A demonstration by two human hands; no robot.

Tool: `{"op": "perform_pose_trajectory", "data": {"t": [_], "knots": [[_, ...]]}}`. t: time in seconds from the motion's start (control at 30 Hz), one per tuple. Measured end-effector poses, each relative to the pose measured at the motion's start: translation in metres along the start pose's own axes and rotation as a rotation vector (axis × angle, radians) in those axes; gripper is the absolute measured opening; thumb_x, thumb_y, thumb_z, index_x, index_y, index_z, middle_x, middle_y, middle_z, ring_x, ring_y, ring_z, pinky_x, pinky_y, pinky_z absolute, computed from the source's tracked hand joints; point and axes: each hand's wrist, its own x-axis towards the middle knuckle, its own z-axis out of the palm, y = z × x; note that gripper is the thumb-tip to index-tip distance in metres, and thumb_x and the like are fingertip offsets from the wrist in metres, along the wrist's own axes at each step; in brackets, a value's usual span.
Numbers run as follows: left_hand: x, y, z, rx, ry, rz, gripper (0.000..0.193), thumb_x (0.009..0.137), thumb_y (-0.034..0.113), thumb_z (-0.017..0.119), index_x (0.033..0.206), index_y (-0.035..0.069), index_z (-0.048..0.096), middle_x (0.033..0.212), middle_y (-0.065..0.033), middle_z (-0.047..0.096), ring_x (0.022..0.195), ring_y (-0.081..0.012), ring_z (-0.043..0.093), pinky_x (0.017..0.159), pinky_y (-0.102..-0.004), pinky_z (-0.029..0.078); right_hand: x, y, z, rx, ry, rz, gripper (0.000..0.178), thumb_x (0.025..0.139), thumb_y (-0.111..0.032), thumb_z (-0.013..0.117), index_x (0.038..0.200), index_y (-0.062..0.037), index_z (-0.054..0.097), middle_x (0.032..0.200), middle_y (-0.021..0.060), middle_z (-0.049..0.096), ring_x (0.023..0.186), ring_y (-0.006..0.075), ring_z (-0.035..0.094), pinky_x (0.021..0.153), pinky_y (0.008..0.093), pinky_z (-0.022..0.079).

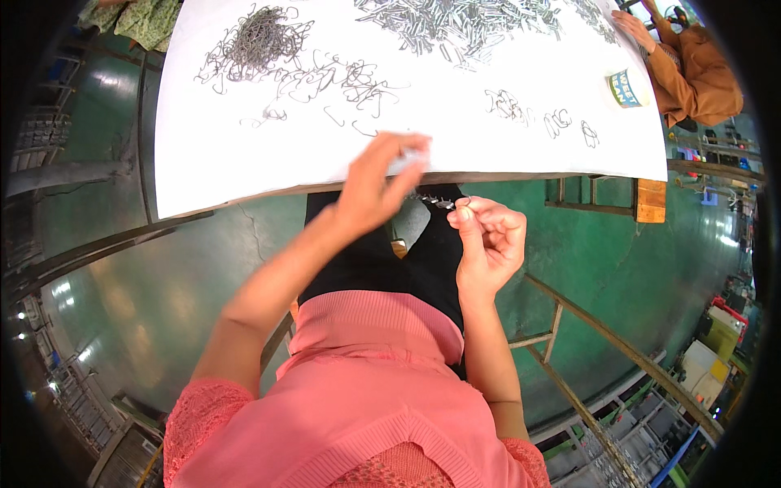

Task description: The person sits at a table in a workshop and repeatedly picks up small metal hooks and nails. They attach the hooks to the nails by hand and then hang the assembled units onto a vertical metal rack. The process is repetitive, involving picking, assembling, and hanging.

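My right hand (492, 237) is closed in a pinch just off the near edge of the table, over my lap. A thin, dark wire hook (465, 199) shows at its fingertips. Close beside it, a short row of small shiny metal pieces (438, 202) extends left; how they are joined is too small to tell. My left hand (378, 180) is raised at the table edge with thumb and fingers curved, smeared by motion. Whether anything is between its fingers does not show. Nearest beyond it lie loose, bent wire hooks (350, 80) on the white tabletop (455, 146).
A dense heap of wire hooks (260, 41) sits far left, and many short metal pieces (464, 28) spread across the back. Small hook clusters (508, 106) lie to the right, near a labelled tub (628, 88). Another person's hand (636, 32) rests at the far right edge.
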Motion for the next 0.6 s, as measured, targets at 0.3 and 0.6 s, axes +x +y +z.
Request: {"op": "perform_pose_trajectory", "data": {"t": [0.3, 0.6], "knots": [[0.148, -0.095, -0.004, 0.632, 0.037, -0.251, 0.033, 0.082, 0.033, 0.069, 0.101, 0.006, 0.067, 0.096, -0.0069, 0.069, 0.089, -0.0229, 0.064, 0.076, -0.0369, 0.05, 0.003, 0.0, -0.006, -0.011, 0.026, -0.007, 0.022, 0.084, 0.012, 0.061, 0.091, -0.0022, 0.047, 0.094, 0.0146, 0.063, 0.079, 0.0144, 0.063, 0.071, 0.0261, 0.055], [0.159, -0.095, 0.008, 0.586, 0.027, -0.349, 0.029, 0.08, 0.034, 0.071, 0.098, 0.011, 0.067, 0.091, -0.0036, 0.069, 0.086, -0.021, 0.064, 0.073, -0.036, 0.051, 0.002, 0.007, -0.008, 0.004, 0.029, 0.01, 0.021, 0.084, 0.012, 0.061, 0.091, -0.0022, 0.048, 0.095, 0.0147, 0.063, 0.079, 0.0144, 0.064, 0.072, 0.0266, 0.054]]}}
